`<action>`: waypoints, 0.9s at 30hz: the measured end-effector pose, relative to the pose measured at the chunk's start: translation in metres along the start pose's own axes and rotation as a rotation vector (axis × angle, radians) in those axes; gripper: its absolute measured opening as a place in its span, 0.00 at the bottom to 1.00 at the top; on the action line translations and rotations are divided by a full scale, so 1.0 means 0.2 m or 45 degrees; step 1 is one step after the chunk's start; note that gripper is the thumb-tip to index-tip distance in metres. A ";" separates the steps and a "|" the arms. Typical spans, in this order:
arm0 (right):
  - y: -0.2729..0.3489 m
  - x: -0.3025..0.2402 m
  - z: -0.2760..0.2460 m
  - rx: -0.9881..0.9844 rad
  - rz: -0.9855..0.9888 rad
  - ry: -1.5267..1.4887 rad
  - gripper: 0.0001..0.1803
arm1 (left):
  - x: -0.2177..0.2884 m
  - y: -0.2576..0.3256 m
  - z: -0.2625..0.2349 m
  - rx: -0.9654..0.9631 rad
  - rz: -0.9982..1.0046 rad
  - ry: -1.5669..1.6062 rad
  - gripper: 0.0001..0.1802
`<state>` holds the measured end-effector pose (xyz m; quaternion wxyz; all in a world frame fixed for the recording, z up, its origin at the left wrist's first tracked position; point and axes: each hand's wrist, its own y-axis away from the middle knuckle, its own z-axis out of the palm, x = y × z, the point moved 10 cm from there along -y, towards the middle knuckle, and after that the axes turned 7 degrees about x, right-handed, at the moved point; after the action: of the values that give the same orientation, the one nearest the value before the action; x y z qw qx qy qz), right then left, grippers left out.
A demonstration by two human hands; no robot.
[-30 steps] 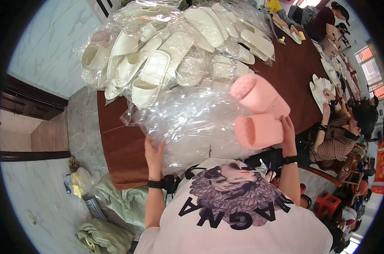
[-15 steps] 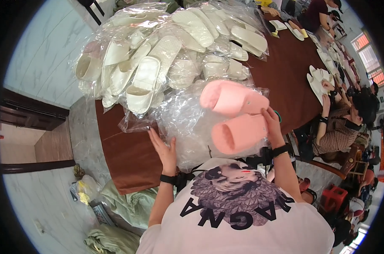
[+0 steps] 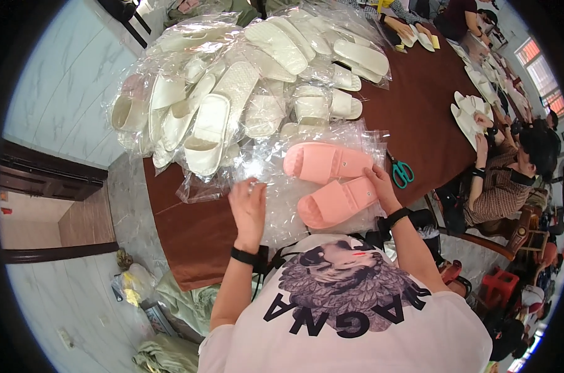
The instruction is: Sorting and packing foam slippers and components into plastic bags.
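My right hand [image 3: 381,185] is closed on the right ends of two pink slippers [image 3: 329,163], one lying above the other at a slant. Beneath them is a stack of clear plastic bags [image 3: 272,214] on the brown-covered table [image 3: 192,239]. My left hand [image 3: 247,211] is raised at the left edge of these bags, its fingers curled toward the thumb. Whether plastic film is pinched there is hidden. Just right of the slippers lie teal-handled scissors [image 3: 401,174].
A large heap of bagged white slippers [image 3: 210,127] covers the far left of the table. Along the right, co-workers handle white slippers [image 3: 470,121]; one person [image 3: 496,193] sits close by. Green sacks [image 3: 185,298] lie on the floor at left, and a red stool [image 3: 499,287] stands at right.
The pink slippers have come down and left onto the bags, with my right hand still on them. My left hand has gone from spread fingers to curled ones. The scissors now show.
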<state>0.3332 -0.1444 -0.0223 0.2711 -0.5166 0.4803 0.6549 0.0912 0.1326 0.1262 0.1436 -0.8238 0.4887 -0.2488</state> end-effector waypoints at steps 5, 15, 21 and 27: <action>0.04 -0.08 0.01 0.031 -0.100 0.060 0.21 | 0.10 0.07 0.29 -0.266 -0.352 0.528 0.21; 0.01 0.09 0.01 0.034 -0.122 0.132 0.24 | 0.01 0.26 0.67 -0.810 -0.903 1.213 0.13; 0.10 -0.37 -0.16 0.461 -0.346 1.127 0.13 | 0.02 0.21 0.46 -0.652 -1.019 1.409 0.08; 0.00 -0.25 -0.43 0.714 -0.583 1.694 0.23 | 0.06 0.18 0.44 -0.682 -0.989 1.517 0.07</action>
<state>0.3850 -0.2159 0.0236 0.1745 -0.8014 0.5719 -0.0144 0.1178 0.1032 0.0382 -0.4474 -0.6698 0.2021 -0.5571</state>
